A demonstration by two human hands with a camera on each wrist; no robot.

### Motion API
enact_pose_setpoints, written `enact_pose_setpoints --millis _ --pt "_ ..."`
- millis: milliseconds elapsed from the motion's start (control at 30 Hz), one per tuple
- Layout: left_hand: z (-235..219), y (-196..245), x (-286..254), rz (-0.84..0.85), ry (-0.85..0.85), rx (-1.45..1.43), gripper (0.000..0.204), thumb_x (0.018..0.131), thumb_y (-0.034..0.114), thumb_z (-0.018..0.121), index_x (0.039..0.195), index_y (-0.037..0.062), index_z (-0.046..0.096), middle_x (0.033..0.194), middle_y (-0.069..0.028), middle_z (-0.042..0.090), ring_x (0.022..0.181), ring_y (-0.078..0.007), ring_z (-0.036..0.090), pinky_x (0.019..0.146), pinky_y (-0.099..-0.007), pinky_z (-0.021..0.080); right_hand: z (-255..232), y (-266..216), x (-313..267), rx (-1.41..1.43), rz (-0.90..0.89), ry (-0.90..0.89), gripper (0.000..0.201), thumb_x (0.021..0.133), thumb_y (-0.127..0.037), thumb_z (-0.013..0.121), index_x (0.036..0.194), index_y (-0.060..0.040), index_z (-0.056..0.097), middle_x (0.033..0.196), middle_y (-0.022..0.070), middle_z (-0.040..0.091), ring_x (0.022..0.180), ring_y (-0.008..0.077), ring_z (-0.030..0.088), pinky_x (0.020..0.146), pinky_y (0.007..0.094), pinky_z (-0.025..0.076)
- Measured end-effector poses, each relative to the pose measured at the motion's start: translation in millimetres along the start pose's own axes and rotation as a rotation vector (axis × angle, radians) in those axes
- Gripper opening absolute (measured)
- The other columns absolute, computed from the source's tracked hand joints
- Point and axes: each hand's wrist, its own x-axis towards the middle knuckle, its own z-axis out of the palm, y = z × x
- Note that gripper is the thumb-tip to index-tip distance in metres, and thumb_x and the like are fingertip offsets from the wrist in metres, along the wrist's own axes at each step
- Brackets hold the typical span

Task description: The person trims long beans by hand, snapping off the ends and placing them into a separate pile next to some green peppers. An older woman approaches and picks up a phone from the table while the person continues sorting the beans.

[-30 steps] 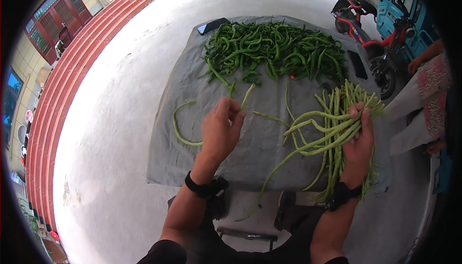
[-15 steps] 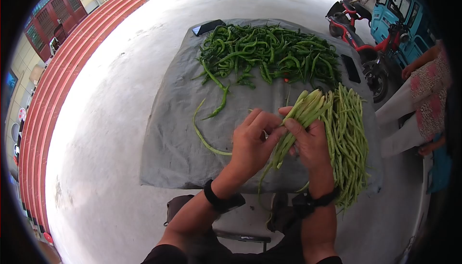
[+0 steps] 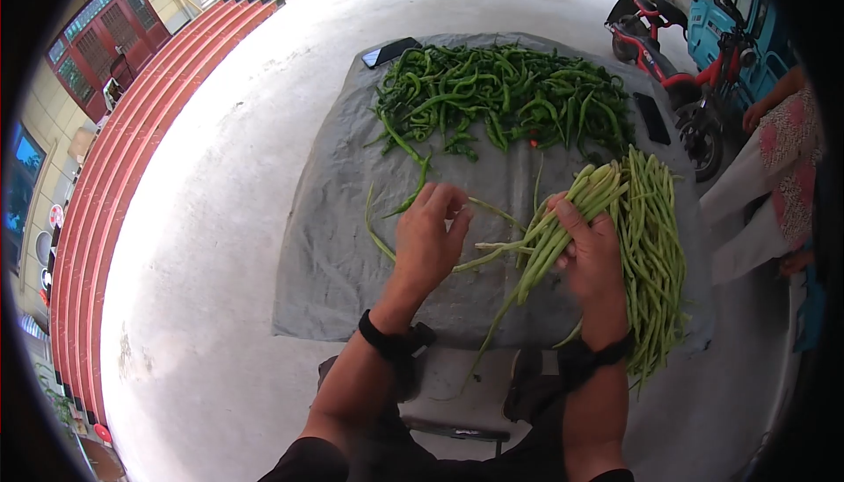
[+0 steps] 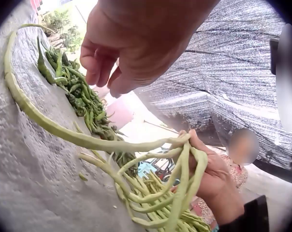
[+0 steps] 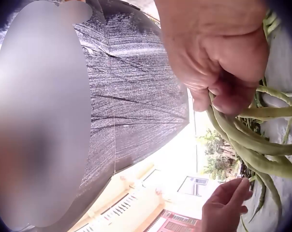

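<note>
My right hand (image 3: 593, 249) grips a bunch of long beans (image 3: 549, 240), thumb across the top, over the right half of the grey cloth. Several beans hang in loops from it. One long bean (image 4: 54, 126) arcs from the right hand across the cloth to the left. My left hand (image 3: 431, 231) hovers left of the bunch, fingers loosely curled and no bean showing between them. Close by its fingers lies a lone green chili pepper (image 3: 413, 196). Beside my right hand lies a thick pile of long beans (image 3: 652, 262).
A heap of green chili peppers (image 3: 501, 95) covers the cloth's (image 3: 325, 280) far side. Phones lie at the far left (image 3: 389, 52) and right (image 3: 651, 119). A person in patterned clothing (image 3: 782, 165) is at the right, near a red scooter (image 3: 673, 77).
My right hand has come left from the pile with the bunch. My left hand met it at the bunch half a second ago, then drew back left.
</note>
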Motion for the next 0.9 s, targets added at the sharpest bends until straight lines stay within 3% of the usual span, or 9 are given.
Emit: enact_pose_setpoints --millis 100,200,400,500,600,700,900 --pt "-6.4 -39.6 8.5 -0.014 0.078 0.402 0.023 0.082 0.006 0.083 0.098 0.0032 0.066 0.099 -0.0119 0.068 0.092 -0.0346 0.07 0.081 -0.0449 0.055 -8.7 -4.5 0.8 0.041 -0.002 0.004 0.02 0.104 -0.022 0.07 0.105 -0.0023 0.069 0.079 0.0042 0.067 0.05 0.0046 0.049 0.041 0.0229 0.041" --pt "-5.1 -73.9 17.6 -0.06 0.036 0.548 0.027 0.081 0.014 0.084 0.1 0.0047 0.067 0.105 -0.0127 0.067 0.097 -0.0378 0.069 0.083 -0.0493 0.053 -14.6 -5.5 1.7 0.061 -0.017 -0.011 0.02 0.105 -0.022 0.07 0.104 -0.002 0.069 0.078 0.0037 0.066 0.05 0.0042 0.049 0.041 0.0227 0.041" --pt "-20.6 -112.1 48.8 -0.215 -0.309 0.452 0.025 0.085 0.015 0.077 0.103 0.004 0.063 0.104 -0.0168 0.066 0.099 -0.0403 0.066 0.085 -0.0506 0.052 -21.2 -9.5 3.2 0.073 -0.01 -0.009 0.02 0.105 -0.021 0.07 0.103 -0.0018 0.069 0.074 0.0024 0.064 0.049 0.0037 0.049 0.042 0.0224 0.041" --pt "-22.5 -115.7 59.9 -0.22 -0.101 0.427 0.023 0.087 0.014 0.073 0.105 0.0048 0.063 0.103 -0.0172 0.066 0.098 -0.0406 0.067 0.086 -0.0514 0.052 -26.0 -10.8 3.1 0.072 0.0 0.011 0.019 0.105 -0.021 0.07 0.103 -0.002 0.069 0.072 0.002 0.063 0.049 0.0041 0.049 0.042 0.0226 0.041" --pt "-10.0 -128.4 80.3 -0.209 -0.042 0.375 0.026 0.087 0.013 0.072 0.111 0.0079 0.063 0.103 -0.0183 0.066 0.098 -0.0413 0.066 0.086 -0.0502 0.052 -27.4 -17.0 2.5 0.055 0.018 0.028 0.019 0.105 -0.021 0.069 0.103 -0.0021 0.069 0.071 0.0017 0.062 0.049 0.0048 0.049 0.042 0.0229 0.041" --pt "6.0 -143.9 96.0 -0.175 -0.012 0.401 0.032 0.086 0.014 0.074 0.117 0.0114 0.064 0.102 -0.0185 0.066 0.097 -0.0403 0.066 0.088 -0.0495 0.053 -29.2 -17.9 1.1 0.053 0.019 0.014 0.019 0.105 -0.022 0.068 0.103 -0.0032 0.068 0.073 0.0006 0.062 0.05 0.0042 0.048 0.043 0.0222 0.04" --pt "7.9 -146.8 115.3 -0.316 -0.116 0.301 0.044 0.082 0.02 0.078 0.124 0.0135 0.066 0.103 -0.0191 0.07 0.099 -0.038 0.07 0.089 -0.0502 0.054 -33.6 -15.7 2.3 0.053 0.012 0.014 0.019 0.106 -0.023 0.067 0.104 -0.0042 0.067 0.075 -0.0004 0.061 0.052 0.0032 0.047 0.043 0.0215 0.039"
